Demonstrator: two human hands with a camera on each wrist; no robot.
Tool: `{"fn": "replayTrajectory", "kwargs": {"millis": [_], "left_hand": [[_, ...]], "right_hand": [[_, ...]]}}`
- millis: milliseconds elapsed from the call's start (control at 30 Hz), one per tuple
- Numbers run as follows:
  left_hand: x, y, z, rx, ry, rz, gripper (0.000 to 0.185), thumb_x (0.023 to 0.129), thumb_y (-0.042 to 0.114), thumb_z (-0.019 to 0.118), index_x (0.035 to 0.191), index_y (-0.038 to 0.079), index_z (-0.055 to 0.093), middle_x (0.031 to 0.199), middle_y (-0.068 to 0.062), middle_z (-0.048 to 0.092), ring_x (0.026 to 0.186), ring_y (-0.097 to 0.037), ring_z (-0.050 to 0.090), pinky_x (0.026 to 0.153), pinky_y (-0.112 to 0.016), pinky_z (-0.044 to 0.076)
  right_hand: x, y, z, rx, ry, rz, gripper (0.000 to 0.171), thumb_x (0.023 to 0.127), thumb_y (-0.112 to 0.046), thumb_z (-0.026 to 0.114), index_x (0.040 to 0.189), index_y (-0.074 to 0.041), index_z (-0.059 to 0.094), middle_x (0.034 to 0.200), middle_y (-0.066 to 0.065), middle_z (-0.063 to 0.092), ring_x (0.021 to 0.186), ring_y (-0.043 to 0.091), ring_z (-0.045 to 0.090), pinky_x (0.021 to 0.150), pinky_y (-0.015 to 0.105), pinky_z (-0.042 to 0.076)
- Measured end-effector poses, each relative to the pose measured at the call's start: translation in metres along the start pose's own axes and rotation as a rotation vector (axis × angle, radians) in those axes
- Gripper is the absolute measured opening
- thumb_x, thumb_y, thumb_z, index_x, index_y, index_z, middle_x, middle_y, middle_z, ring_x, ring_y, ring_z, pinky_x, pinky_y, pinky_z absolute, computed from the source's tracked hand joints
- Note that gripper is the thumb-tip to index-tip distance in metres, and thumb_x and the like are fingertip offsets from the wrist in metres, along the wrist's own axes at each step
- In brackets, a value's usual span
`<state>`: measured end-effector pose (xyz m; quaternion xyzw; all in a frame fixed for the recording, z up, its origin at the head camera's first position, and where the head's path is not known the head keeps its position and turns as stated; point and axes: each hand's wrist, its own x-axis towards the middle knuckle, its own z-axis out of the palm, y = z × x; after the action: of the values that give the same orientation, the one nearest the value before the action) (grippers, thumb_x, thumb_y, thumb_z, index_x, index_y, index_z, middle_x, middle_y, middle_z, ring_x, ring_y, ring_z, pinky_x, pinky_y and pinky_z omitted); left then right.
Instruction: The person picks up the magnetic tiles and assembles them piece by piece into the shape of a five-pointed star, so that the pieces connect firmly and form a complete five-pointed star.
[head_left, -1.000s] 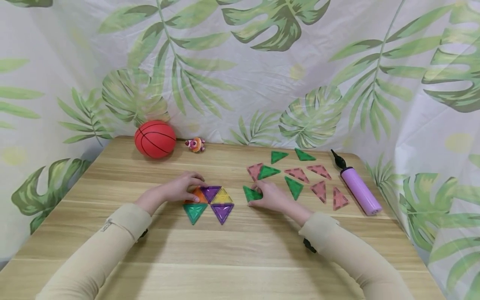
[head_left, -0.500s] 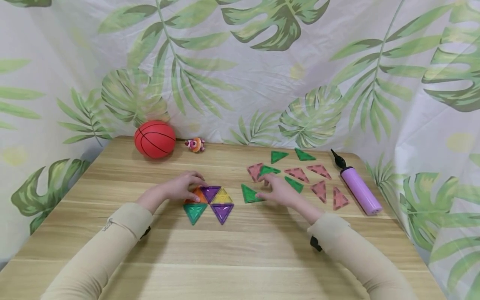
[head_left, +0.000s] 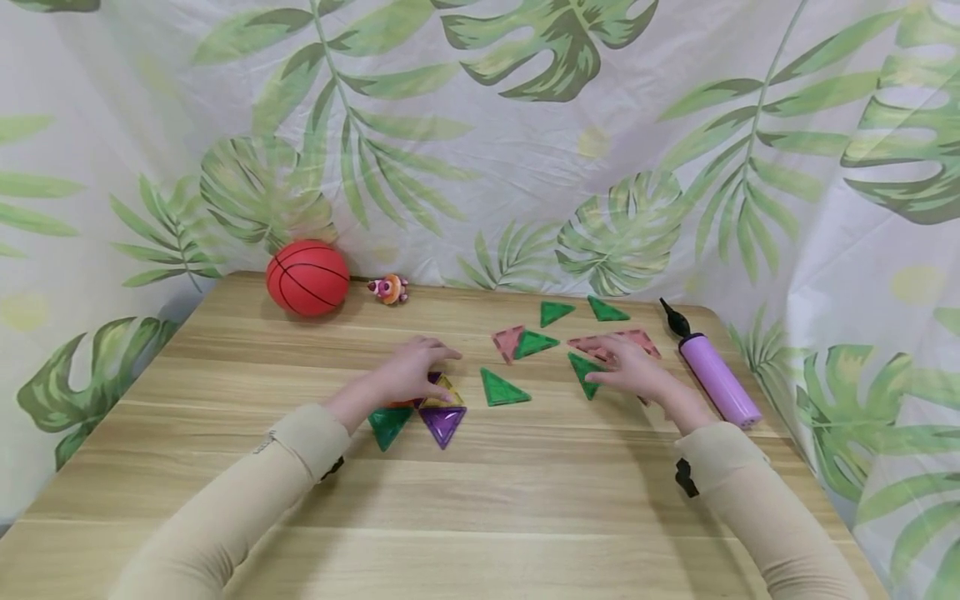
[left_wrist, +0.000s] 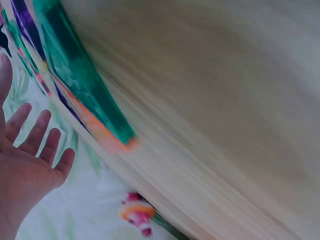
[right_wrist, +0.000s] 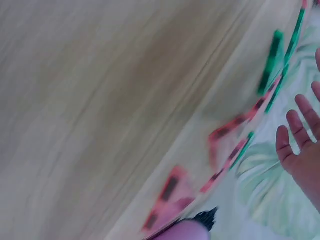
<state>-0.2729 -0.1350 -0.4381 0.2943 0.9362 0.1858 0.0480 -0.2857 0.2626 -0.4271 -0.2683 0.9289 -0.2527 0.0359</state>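
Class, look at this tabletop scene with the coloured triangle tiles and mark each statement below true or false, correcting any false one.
1. The red rubber ball sits at the far left of the wooden table. True.
2. The lilac cylinder-shaped air pump lies left of the ball. False: it lies at the table's right side.
3. The left hand rests on the joined cluster of triangle tiles. True.
4. The right hand grips the pump. False: it is over the loose pink triangle tiles, beside the pump.
5. A lone green triangle tile lies between the two hands. True.
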Motion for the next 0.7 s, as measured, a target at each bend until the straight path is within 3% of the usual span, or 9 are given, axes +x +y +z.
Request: {"fn": "replayTrajectory", "kwargs": {"millis": [267,400,500,700], "left_hand": [[0.024,0.025,0.017,0.074,-0.017,-0.014,0.081,0.069,0.062,0.073,0.135,0.02,0.052,0.136,-0.007,0.051,0.125,-0.028,0.041,0.103,-0.051,0.033],[0.03,0.035,0.023,0.089,-0.021,-0.011,0.08,0.068,0.062,0.074,0.133,0.02,0.054,0.133,-0.005,0.052,0.122,-0.026,0.042,0.101,-0.047,0.034],[0.032,0.039,0.027,0.091,-0.018,-0.003,0.076,0.069,0.059,0.075,0.13,0.018,0.057,0.129,-0.005,0.054,0.119,-0.025,0.043,0.1,-0.046,0.034],[0.035,0.044,0.03,0.096,-0.02,-0.005,0.068,0.072,0.054,0.075,0.126,0.016,0.06,0.126,-0.005,0.055,0.118,-0.024,0.043,0.1,-0.045,0.033]], "right_hand": [[-0.005,0.02,-0.002,-0.071,-0.046,0.046,0.062,0.083,-0.025,0.073,0.135,-0.002,0.05,0.14,0.03,0.039,0.134,0.049,0.024,0.103,0.065,0.024],[-0.002,0.024,-0.002,-0.072,-0.062,0.031,0.061,0.082,-0.024,0.074,0.136,-0.005,0.05,0.139,0.029,0.042,0.133,0.048,0.028,0.103,0.063,0.027],[0.001,0.025,0.0,-0.091,-0.075,0.002,0.061,0.082,-0.023,0.074,0.136,-0.008,0.051,0.132,0.025,0.049,0.125,0.043,0.04,0.1,0.06,0.033],[0.003,0.027,0.002,-0.129,-0.09,-0.001,0.051,0.083,-0.024,0.073,0.129,-0.006,0.058,0.129,0.021,0.051,0.125,0.042,0.041,0.101,0.056,0.035]]}}
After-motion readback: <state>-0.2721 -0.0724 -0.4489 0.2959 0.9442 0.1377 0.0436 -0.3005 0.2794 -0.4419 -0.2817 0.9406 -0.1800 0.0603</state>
